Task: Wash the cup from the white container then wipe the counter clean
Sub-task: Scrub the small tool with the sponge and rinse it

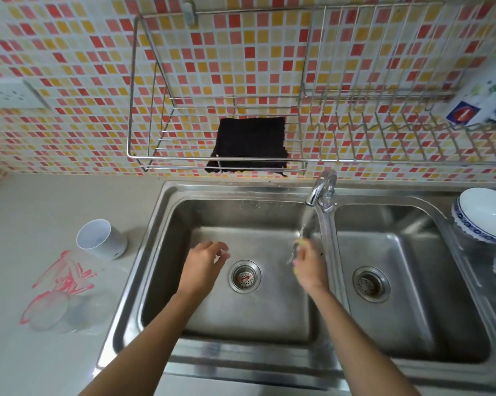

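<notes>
A white cup-like container (102, 238) stands on the beige counter (41, 212) left of the sink. In front of it lies a clear glass cup with red markings (59, 292), on its side. My left hand (205, 261) hovers over the left sink basin (249, 310), fingers loosely apart and holding nothing. My right hand (308, 264) is under the running water from the faucet (322, 190), closed around a small yellow-green thing (298, 243), probably a sponge, mostly hidden by my fingers.
A black cloth (249, 144) hangs on the wire rack (184, 161) above the sink. Blue-rimmed white bowls (484, 214) sit right of the right basin (398, 310). A bottle (475, 101) rests on the rack at far right. A wall socket (9, 94) is at left.
</notes>
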Demonstrator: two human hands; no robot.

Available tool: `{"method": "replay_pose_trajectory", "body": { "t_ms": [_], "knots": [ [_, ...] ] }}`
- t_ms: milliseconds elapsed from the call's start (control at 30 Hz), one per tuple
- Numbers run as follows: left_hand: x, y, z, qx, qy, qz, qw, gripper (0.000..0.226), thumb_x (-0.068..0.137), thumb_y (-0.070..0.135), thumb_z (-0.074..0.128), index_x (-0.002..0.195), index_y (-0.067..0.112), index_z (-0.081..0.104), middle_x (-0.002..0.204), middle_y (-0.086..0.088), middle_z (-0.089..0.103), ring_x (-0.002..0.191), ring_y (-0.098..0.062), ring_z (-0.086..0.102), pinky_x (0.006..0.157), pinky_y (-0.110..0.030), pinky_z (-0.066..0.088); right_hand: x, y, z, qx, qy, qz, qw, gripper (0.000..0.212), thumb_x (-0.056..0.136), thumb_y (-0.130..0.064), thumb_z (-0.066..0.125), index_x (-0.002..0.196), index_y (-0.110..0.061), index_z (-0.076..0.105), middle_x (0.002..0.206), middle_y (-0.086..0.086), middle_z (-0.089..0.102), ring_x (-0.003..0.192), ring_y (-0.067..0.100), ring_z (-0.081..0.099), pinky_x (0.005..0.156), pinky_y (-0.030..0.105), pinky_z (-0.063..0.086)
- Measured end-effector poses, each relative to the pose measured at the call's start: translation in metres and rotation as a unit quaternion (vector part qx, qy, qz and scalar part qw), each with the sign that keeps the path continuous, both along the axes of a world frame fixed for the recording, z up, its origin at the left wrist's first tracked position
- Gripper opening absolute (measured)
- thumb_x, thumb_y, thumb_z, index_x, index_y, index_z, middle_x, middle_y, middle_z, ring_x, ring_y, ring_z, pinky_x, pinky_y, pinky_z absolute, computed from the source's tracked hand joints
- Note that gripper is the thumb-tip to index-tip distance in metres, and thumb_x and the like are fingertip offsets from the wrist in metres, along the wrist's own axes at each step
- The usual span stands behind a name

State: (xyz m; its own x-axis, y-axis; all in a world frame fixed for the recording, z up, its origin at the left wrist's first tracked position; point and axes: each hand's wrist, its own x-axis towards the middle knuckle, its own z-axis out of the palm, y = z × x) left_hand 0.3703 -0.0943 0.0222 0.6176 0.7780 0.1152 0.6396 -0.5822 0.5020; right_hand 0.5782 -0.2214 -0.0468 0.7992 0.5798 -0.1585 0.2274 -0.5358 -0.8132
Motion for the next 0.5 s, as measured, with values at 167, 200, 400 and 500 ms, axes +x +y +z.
{"method": "replay_pose_trajectory", "body": {
  "t_ms": [167, 200, 400, 500],
  "knots": [
    [-0.003, -0.004, -0.005, 0.033, 0.005, -0.017, 0.999, 0.014, 0.084, 0.013, 0.072, 0.098, 0.014, 0.073, 0.090, -0.003, 0.071, 0.082, -0.025, 0.061, 0.074, -0.035, 0.050, -0.036, -0.011, -0.015, -0.023, -0.066, 0.057, 0.996, 0.026, 0.097, -0.011, 0.049, 0.118, -0.014, 0.064, 0.116, 0.009, 0.066, 0.105, 0.026, 0.062, 0.091, 0.032, 0.048],
    [-0.005, -0.003, -0.005, 0.038, 0.016, -0.025, 0.999, 0.015, 0.083, 0.013, 0.073, 0.097, 0.014, 0.073, 0.089, -0.003, 0.072, 0.081, -0.026, 0.061, 0.074, -0.035, 0.050, -0.038, -0.011, -0.010, -0.050, -0.062, 0.068, 0.995, 0.027, 0.097, -0.010, 0.049, 0.119, -0.013, 0.063, 0.117, 0.012, 0.065, 0.107, 0.029, 0.061, 0.092, 0.034, 0.046],
    [-0.031, 0.009, 0.003, 0.044, -0.014, -0.019, 0.999, 0.012, 0.086, 0.021, 0.070, 0.098, 0.018, 0.072, 0.091, 0.000, 0.071, 0.084, -0.025, 0.059, 0.077, -0.039, 0.050, -0.061, 0.006, 0.040, 0.017, -0.095, 0.077, 0.992, 0.031, 0.090, -0.008, 0.050, 0.116, -0.013, 0.067, 0.114, 0.010, 0.059, 0.104, 0.027, 0.059, 0.094, 0.034, 0.043],
    [-0.045, 0.024, 0.019, 0.047, -0.042, -0.016, 0.998, 0.012, 0.086, 0.021, 0.070, 0.097, 0.017, 0.073, 0.088, -0.002, 0.072, 0.083, -0.027, 0.061, 0.077, -0.040, 0.050, -0.085, 0.031, 0.094, 0.103, -0.094, 0.107, 0.984, 0.035, 0.090, -0.013, 0.046, 0.119, -0.016, 0.066, 0.112, 0.001, 0.049, 0.088, 0.021, 0.058, 0.089, 0.040, 0.048]
  ]
}}
